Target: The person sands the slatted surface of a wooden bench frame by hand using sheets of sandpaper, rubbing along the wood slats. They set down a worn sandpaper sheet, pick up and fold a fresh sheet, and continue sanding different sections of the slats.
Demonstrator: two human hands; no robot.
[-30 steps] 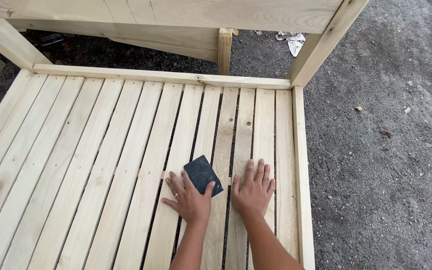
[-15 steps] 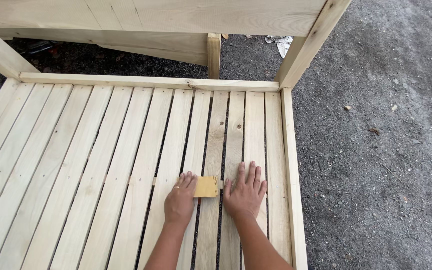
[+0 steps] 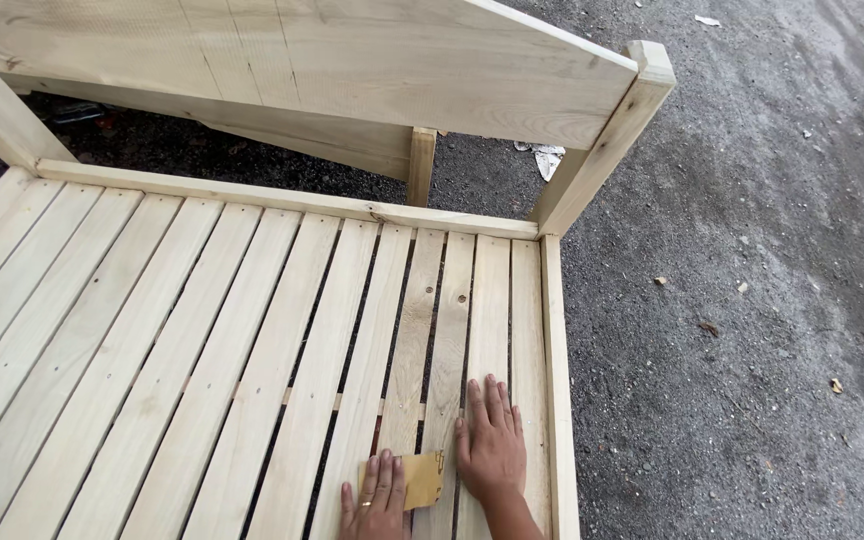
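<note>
My left hand [image 3: 374, 497] presses flat on a small tan sheet of sandpaper [image 3: 420, 477] that lies on the slats of an unfinished wooden bench seat [image 3: 202, 350]. A ring shows on one of its fingers. My right hand [image 3: 490, 440] lies flat with fingers spread on the slats just right of the sandpaper, close to the seat's right side rail [image 3: 555, 380]. Both hands sit at the bottom edge of the view, near the right end of the seat.
The bench's plank backrest [image 3: 302, 60] rises at the top, with a corner post [image 3: 607, 140] at the right. Dark gravelly ground [image 3: 752, 300] with small debris lies to the right. A crumpled white scrap [image 3: 545, 158] sits behind the bench.
The sandpaper was flipped from dark side up to tan side up and laid under my left hand. The view tilted up, so both hands now sit lower in the frame.
</note>
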